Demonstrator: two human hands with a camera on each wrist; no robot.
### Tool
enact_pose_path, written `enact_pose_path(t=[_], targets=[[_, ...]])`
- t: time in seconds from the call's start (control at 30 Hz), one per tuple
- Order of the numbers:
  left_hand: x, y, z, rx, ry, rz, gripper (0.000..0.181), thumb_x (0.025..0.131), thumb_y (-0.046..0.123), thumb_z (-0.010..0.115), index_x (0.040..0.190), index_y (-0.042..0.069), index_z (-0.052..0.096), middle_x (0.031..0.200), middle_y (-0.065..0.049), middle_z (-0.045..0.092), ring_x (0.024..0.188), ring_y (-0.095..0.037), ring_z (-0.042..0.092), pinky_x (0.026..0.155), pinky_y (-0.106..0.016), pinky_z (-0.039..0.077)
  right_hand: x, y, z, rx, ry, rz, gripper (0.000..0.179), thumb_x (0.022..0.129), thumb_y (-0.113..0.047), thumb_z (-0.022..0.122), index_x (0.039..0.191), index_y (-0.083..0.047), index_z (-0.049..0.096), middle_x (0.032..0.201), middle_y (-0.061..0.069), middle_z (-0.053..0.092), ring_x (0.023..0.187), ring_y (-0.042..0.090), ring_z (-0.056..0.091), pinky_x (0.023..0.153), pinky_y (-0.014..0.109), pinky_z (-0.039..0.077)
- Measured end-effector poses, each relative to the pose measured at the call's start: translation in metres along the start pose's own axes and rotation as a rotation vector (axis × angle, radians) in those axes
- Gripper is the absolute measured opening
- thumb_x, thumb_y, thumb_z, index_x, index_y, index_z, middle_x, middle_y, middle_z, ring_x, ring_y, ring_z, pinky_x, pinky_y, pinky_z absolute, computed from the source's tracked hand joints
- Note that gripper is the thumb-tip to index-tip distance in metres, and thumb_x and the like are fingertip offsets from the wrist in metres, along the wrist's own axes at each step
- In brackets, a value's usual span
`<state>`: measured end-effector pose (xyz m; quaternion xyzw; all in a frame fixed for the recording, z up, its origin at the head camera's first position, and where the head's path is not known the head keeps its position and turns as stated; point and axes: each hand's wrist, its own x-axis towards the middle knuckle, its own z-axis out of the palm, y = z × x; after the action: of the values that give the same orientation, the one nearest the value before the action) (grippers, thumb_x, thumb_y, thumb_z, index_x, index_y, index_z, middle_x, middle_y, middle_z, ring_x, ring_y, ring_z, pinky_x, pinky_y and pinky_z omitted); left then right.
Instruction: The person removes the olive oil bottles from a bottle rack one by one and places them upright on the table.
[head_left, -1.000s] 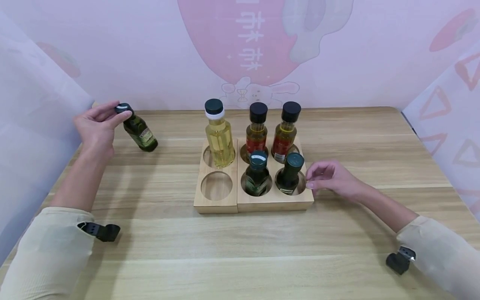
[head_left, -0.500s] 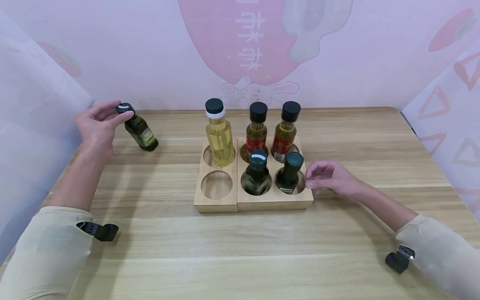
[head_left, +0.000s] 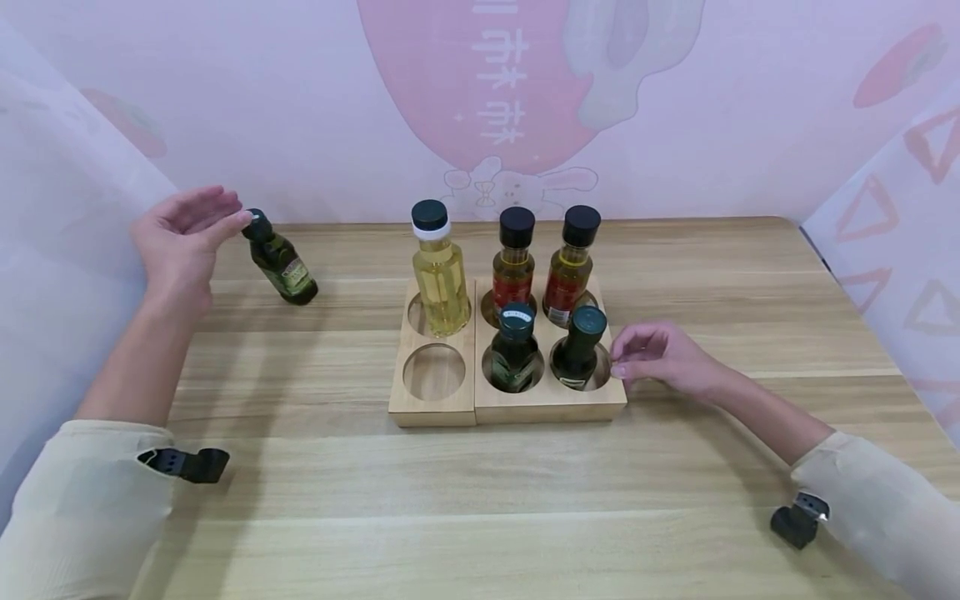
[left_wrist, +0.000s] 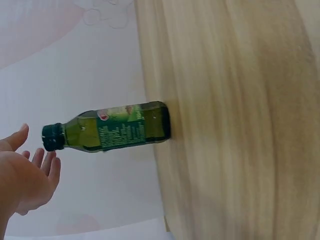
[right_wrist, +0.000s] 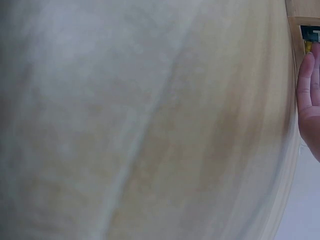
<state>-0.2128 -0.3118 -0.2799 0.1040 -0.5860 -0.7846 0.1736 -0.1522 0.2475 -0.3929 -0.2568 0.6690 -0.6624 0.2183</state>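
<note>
On the far left of the table stands a green glass bottle (head_left: 283, 265) with a dark green cap and green label. My left hand (head_left: 183, 242) is beside its cap, fingers spread loosely; the left wrist view shows a gap between the thumb and the bottle cap (left_wrist: 52, 137). A light wooden bottle rack (head_left: 432, 407) sits mid-table. My right hand (head_left: 663, 360) holds its right edge with thumb and fingertips. In the right wrist view that hand (right_wrist: 311, 100) is partly cut off by the frame, its fingers at the rack's open side.
The rack holds a pale yellow oil bottle (head_left: 441, 287), two red-labelled bottles with black caps (head_left: 517, 227), and two dark green bottles (head_left: 576, 354). Its front left hole (head_left: 435, 372) is vacant. A printed pink and white sheet (head_left: 300, 108) stands behind the table.
My left hand has let go of the green bottle's cap and drawn back to the left. The bottle stays upright where it was. My right hand has not moved.
</note>
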Motion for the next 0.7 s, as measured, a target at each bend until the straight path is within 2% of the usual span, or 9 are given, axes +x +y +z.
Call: enact_pose_path(t=[0.17, 0.33, 0.47, 0.7], targets=[[-0.009, 0.008, 0.008, -0.011, 0.039, 0.075, 0.045, 0.069, -0.009, 0.092, 0.11, 0.002, 0.077, 0.102, -0.004, 0.079, 0.097, -0.014, 0.074, 0.085, -0.018, 0.059, 0.0, 0.0, 0.0, 0.003, -0.001, 0.005, 0.026, 0.09, 0.013, 0.065, 0.097, -0.011, 0.072, 0.089, -0.003, 0.071, 0.076, 0.01, 0.067, 0.067, 0.025, 0.061], [-0.019, 0.014, 0.021, -0.029, 0.03, 0.106, 0.044, 0.069, -0.009, 0.092, 0.11, 0.0, 0.077, 0.103, -0.006, 0.079, 0.097, -0.017, 0.074, 0.087, -0.019, 0.059, 0.0, 0.002, -0.001, 0.006, -0.004, -0.003, 0.026, 0.09, 0.014, 0.065, 0.097, -0.011, 0.071, 0.089, -0.004, 0.071, 0.075, 0.01, 0.066, 0.067, 0.025, 0.061], [-0.028, 0.014, 0.032, -0.015, 0.002, 0.133, 0.038, 0.072, -0.01, 0.089, 0.107, -0.001, 0.078, 0.101, -0.006, 0.079, 0.093, -0.018, 0.074, 0.086, -0.019, 0.06, 0.0, 0.003, -0.002, 0.013, -0.01, -0.006, 0.023, 0.091, 0.013, 0.065, 0.097, -0.009, 0.071, 0.089, -0.003, 0.071, 0.076, 0.011, 0.066, 0.067, 0.026, 0.061], [-0.042, 0.009, 0.05, 0.068, -0.098, 0.122, 0.03, 0.078, -0.007, 0.087, 0.105, 0.001, 0.079, 0.099, -0.003, 0.079, 0.089, -0.014, 0.074, 0.085, -0.017, 0.059, 0.001, 0.004, -0.003, 0.016, -0.01, -0.006, 0.023, 0.091, 0.01, 0.067, 0.098, -0.011, 0.072, 0.09, -0.002, 0.071, 0.077, 0.011, 0.067, 0.068, 0.025, 0.062]])
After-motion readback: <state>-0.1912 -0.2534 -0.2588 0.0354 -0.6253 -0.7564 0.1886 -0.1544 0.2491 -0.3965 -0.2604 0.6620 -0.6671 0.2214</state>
